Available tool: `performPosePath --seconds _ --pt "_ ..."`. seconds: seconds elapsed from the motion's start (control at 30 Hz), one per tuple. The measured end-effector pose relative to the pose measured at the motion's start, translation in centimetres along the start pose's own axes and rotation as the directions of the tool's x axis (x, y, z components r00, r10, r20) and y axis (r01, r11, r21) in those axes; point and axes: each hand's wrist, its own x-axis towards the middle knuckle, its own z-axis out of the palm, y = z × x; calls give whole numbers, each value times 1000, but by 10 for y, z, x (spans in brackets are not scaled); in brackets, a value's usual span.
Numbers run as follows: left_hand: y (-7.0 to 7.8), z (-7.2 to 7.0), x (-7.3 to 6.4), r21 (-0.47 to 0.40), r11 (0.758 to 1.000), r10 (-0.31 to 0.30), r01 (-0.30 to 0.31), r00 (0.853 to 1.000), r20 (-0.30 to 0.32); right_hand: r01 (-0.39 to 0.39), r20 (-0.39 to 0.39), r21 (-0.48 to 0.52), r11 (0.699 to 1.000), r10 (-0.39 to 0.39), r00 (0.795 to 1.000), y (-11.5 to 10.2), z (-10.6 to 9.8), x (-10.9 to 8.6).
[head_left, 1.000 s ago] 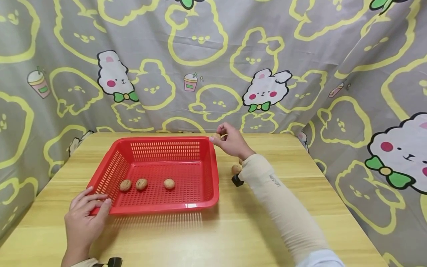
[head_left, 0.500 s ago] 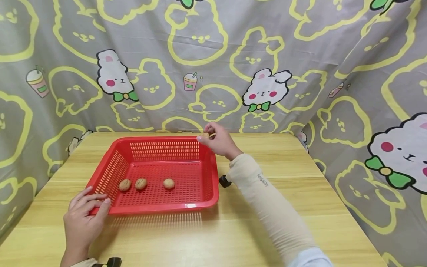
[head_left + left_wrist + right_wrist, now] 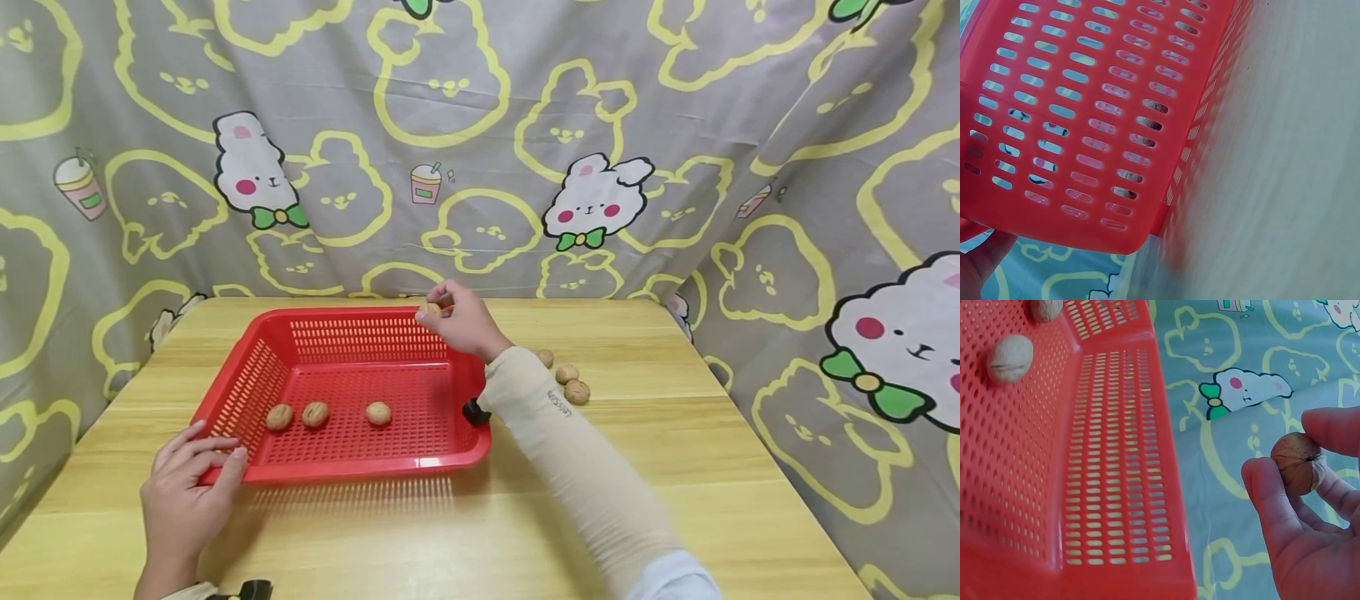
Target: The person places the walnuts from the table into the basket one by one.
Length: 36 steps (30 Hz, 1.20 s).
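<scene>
A red plastic basket (image 3: 360, 471) with slotted walls stands on the table. On its floor lie three walnuts: one at the left (image 3: 280, 417), another beside it (image 3: 316, 414), and a paler one (image 3: 378, 412) further right. My left hand (image 3: 187, 500) holds the basket's near left corner, fingers over the rim; the left wrist view catches only part of it beside the slotted wall. Thumb and fingers of my right hand (image 3: 465, 321) pinch a walnut (image 3: 1298, 464) near the far rim, towards the right corner. In the right wrist view this walnut appears outside the basket's wall.
Right of the basket, several walnuts (image 3: 577, 392) sit close together on the wooden table (image 3: 675, 467), by my right sleeve (image 3: 570, 467). A patterned grey curtain (image 3: 480, 150) hangs behind the table and along its sides.
My right hand has moved left along the far rim with the walnut pinched in it. Its forearm has uncovered the walnuts on the table. My left hand and the basket have stayed nearly still.
</scene>
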Motion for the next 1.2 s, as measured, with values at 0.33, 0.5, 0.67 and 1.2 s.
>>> performPosePath --seconds 0.33,0.5,0.67,1.2 --pt "1 1 0 10 1000 -20 20 1000 -3 -41 65 10 999 40 997 2 16 6" --pt "1 1 1 8 1000 -19 19 1000 1 -49 120 -62 997 56 991 2 21 4" --pt "1 1 1 8 999 -34 34 999 1 -77 148 -98 992 91 985 4 25 3" --pt "2 -2 0 14 999 -28 28 1000 2 -111 172 -75 991 122 977 9 30 0"
